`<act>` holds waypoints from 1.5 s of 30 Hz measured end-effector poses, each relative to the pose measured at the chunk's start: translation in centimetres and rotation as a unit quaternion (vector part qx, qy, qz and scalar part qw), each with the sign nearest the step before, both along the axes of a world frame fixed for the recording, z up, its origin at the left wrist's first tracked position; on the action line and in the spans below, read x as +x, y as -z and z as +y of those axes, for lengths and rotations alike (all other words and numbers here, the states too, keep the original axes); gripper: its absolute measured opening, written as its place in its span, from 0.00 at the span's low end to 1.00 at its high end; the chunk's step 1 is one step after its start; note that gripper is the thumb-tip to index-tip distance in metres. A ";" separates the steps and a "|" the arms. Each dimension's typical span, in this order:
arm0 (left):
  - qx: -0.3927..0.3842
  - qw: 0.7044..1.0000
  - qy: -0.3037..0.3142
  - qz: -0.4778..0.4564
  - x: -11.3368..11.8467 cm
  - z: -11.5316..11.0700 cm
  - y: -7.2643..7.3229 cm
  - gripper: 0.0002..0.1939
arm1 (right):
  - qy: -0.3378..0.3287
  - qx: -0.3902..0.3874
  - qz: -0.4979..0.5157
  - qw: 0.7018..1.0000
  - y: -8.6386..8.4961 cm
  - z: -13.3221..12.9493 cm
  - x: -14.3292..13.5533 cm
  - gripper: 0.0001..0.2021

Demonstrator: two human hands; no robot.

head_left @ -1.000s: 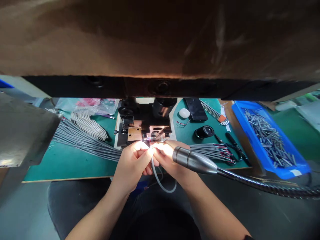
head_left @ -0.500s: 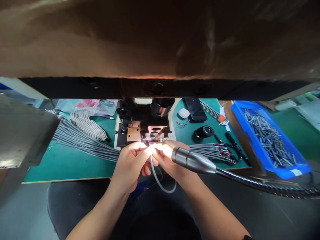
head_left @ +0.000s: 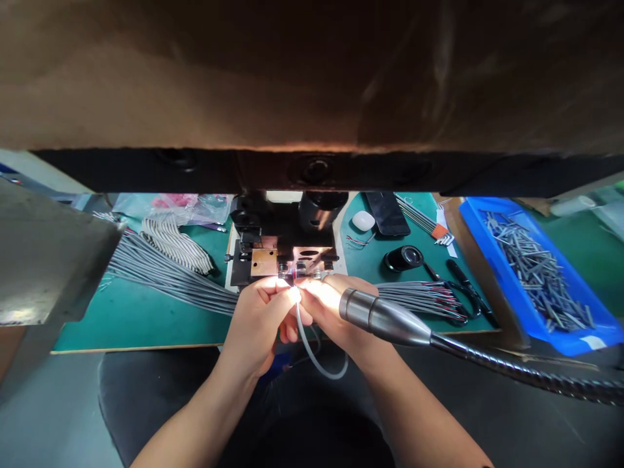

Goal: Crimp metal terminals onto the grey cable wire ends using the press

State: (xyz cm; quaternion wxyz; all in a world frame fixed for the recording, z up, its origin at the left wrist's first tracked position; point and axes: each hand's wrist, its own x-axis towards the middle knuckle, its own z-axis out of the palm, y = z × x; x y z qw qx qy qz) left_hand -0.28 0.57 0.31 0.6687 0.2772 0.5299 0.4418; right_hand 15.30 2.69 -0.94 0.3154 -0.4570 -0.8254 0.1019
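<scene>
Under a bright lamp [head_left: 385,316], my left hand [head_left: 263,315] and my right hand [head_left: 336,309] meet at the front of a black machine [head_left: 319,237]. Both are closed, pinching the end of a grey cable [head_left: 309,351] between thumbs and fingers. From there the cable hangs in a loop below my fingers. Small coloured wires show at its tip, beside the machine's metal parts. Glare washes out the fingertips, and the lamp head covers part of my right hand.
Grey cables [head_left: 170,278] lie left, and another bundle [head_left: 419,297] lies right. A phone [head_left: 389,214], white case [head_left: 363,221], black loupe [head_left: 403,259], scissors [head_left: 465,296] and blue tray [head_left: 580,341] of cut pieces stand right. A large panel [head_left: 292,84] hangs overhead.
The whole view has shifted slightly, so things appear a little further right. Both hands keep their hold on the cable at the machine, with little visible movement.
</scene>
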 end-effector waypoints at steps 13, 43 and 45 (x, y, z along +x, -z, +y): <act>-0.013 1.000 0.000 -0.022 0.3 0.2 -0.3 0.16 | -0.007 0.016 -0.057 0.998 -1.1 0.1 0.0 0.16; 0.002 1.000 -0.012 -0.004 0.6 0.2 0.1 0.13 | -0.059 0.094 0.135 0.985 0.3 -3.3 2.6 0.19; 0.002 1.000 -0.012 -0.002 0.7 0.2 0.2 0.12 | -0.071 0.097 0.132 0.984 0.1 -3.3 2.7 0.17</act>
